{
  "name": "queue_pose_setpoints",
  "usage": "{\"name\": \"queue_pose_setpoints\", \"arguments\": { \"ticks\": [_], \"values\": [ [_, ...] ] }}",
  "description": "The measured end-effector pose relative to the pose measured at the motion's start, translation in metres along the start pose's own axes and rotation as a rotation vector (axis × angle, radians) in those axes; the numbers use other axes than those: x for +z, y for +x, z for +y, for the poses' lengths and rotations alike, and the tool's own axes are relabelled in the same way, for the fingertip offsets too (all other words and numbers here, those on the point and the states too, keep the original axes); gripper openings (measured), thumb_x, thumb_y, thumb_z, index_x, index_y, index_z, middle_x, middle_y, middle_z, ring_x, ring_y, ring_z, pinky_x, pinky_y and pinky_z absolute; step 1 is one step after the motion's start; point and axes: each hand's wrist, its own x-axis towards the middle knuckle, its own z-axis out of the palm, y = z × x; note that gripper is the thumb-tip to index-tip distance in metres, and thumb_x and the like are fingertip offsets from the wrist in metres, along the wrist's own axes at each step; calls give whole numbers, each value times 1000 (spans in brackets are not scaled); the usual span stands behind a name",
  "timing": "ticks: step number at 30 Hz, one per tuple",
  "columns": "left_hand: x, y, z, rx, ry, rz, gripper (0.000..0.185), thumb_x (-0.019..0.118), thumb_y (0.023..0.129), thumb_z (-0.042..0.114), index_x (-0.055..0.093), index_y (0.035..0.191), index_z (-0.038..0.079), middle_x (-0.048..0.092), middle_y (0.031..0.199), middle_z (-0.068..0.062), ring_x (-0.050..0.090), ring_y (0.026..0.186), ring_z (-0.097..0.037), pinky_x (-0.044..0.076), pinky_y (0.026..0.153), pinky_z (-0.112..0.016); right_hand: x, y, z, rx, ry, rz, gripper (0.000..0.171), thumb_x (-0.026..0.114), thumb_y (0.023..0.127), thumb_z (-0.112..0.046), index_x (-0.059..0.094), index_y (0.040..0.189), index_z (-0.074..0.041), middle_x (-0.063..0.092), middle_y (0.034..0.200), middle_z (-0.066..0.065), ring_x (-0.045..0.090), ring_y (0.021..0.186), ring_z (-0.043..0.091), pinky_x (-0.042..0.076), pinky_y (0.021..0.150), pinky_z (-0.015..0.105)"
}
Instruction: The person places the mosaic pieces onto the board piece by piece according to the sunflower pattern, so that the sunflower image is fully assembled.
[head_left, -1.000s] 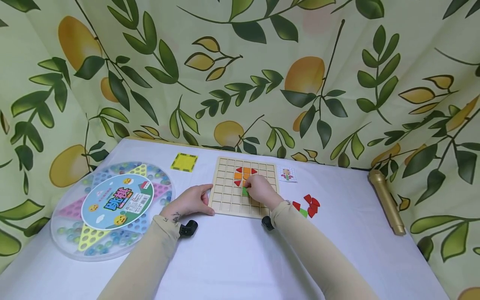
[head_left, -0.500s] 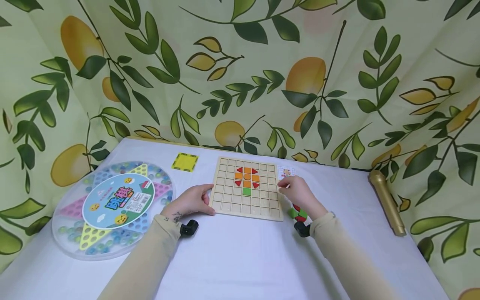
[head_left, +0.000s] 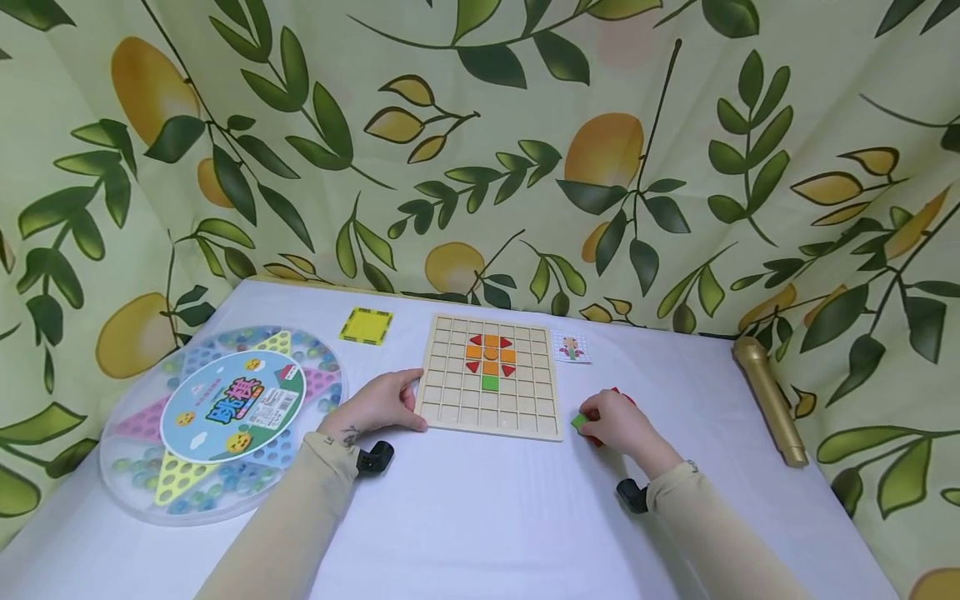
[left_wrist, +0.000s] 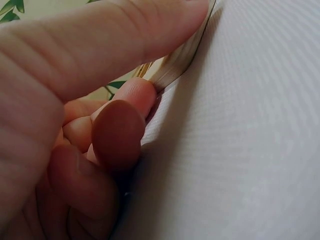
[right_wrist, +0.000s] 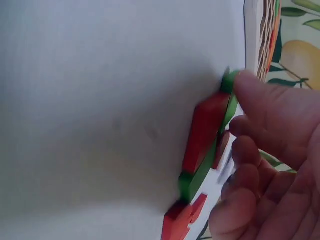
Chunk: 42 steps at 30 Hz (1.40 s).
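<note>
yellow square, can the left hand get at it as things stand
Probably yes: the left hand touches the board, and only cloth shows between hand and yellow square.

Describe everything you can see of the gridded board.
The gridded board is thin, roughly square and looks like pale wood, with raised ridges dividing its face into square cells. It lies flat on the white cloth. Orange pieces form a cross on it, with red pieces at the cross's four corners and a green square just below. The left hand touches its left edge.
</note>
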Motion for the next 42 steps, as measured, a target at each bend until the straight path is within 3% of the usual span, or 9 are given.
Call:
{"name": "queue_pose_setpoints", "arguments": {
  "ticks": [10,15,19,22,27,42],
  "values": [
    [0,0,0,0,12,4,94,86,60,16,38,139,1,53,69,-2,47,61,-15,37,72,-29,1,2,-15,42,51,4,16,69,76,-7,57,86,-7,54,75,6,50,71,19,41,60,27],
    [0,0,0,-4,13,6,94,86,60,16,38,140,2,53,69,-3,47,61,-15,38,72,-29,-3,8,-41,-59,173,61,9,67,80,-6,60,86,-8,57,81,5,50,76,19,42,63,28],
    [0,0,0,-6,12,8,94,86,59,16,38,139,2,53,69,-2,47,61,-15,37,73,-29,3,16,-72,-170,245,50,8,64,84,-4,64,89,-10,60,86,3,52,79,18,46,68,29],
    [1,0,0,-8,7,6,94,86,59,16,38,139,1,52,68,-2,47,61,-15,37,73,-29,11,24,-90,-256,224,47,9,62,84,-2,64,86,-10,60,83,2,51,77,17,45,69,28],
    [1,0,1,-4,8,9,93,86,59,15,39,139,1,52,68,-2,46,60,-15,37,71,-28,24,37,-107,-322,174,31,10,62,84,0,63,83,-10,58,80,1,50,76,17,44,71,30],
    [0,0,1,-9,2,1,93,86,60,16,39,139,2,52,68,-2,46,61,-15,37,68,-28,33,46,-114,-244,128,-13,5,64,84,-5,67,84,-8,59,81,2,51,78,18,45,73,30]
  ]
}}
